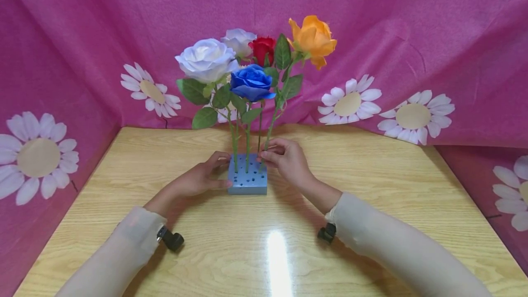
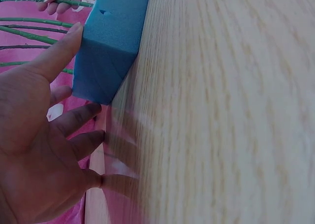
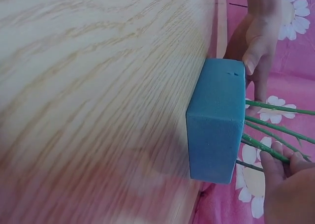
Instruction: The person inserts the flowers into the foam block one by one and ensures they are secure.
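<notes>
A light-blue foam block (image 1: 247, 190) with several holes in its top lies on the table, artificial roses upright in it. My left hand (image 1: 200, 178) rests against the block's left side: the straight thumb touches its top edge, while the other fingers (image 2: 81, 145) spread behind and beside it. At the block's right, my right hand (image 1: 290, 162) pinches the green stem (image 1: 271, 125) of the orange rose (image 1: 312, 40) low down, near the foam. The fingers hide part of that stem. Also standing in the block are a blue rose (image 1: 252, 84), a red rose (image 1: 262, 49) and two pale lavender roses (image 1: 206, 60).
The block sits on a light wooden table (image 1: 214, 251), which carries a bright reflection in front. Magenta cloth (image 1: 371, 22) printed with white daisies hangs behind and at both sides. A small black camera (image 1: 171, 239) is strapped at each wrist.
</notes>
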The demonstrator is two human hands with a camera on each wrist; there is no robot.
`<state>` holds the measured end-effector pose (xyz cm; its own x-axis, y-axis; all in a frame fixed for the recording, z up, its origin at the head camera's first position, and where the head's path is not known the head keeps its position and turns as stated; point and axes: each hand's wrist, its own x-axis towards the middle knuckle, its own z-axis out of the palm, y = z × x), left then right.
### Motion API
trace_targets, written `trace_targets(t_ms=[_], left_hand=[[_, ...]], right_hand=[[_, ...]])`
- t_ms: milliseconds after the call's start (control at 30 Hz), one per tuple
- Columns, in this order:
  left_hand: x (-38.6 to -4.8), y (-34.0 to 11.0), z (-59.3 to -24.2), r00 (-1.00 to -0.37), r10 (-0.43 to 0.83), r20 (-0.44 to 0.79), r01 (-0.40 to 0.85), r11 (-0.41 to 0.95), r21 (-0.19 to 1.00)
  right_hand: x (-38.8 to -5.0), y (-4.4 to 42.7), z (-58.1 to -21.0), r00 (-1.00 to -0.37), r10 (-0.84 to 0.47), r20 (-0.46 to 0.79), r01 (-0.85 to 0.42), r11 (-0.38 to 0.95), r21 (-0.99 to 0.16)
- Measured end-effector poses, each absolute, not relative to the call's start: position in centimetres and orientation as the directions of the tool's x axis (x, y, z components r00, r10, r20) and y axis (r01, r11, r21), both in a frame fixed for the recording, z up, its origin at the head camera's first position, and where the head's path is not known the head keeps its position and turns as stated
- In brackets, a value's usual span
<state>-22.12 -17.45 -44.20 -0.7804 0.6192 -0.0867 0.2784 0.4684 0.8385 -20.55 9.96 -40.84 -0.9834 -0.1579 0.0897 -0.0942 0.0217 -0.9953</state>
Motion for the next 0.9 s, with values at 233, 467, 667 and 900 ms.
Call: trace_targets(t_ms=[233,467,667,900], left_hand=[[-22.1,-17.4,-44.2,-0.781,0.618,-0.085,0.281,0.47,0.837],[-22.1,-17.4,-44.4,-0.782,0.618,-0.077,0.286,0.466,0.837],[-22.1,-17.4,-44.2,-0.78,0.622,-0.064,0.293,0.455,0.841],[-22.2,-17.4,-44.3,-0.778,0.625,-0.058,0.311,0.464,0.829]], right_hand=[[-20.5,9.4,-40.8,-0.984,-0.151,0.094,-0.102,0.043,-0.994],[-20.2,9.7,-40.7,-0.984,-0.157,0.084,-0.087,0.012,-0.996],[-19.8,10.2,-40.8,-0.981,-0.17,0.096,-0.106,0.05,-0.993],[-19.3,10.4,-41.3,-0.979,-0.187,0.083,-0.098,0.071,-0.993]])
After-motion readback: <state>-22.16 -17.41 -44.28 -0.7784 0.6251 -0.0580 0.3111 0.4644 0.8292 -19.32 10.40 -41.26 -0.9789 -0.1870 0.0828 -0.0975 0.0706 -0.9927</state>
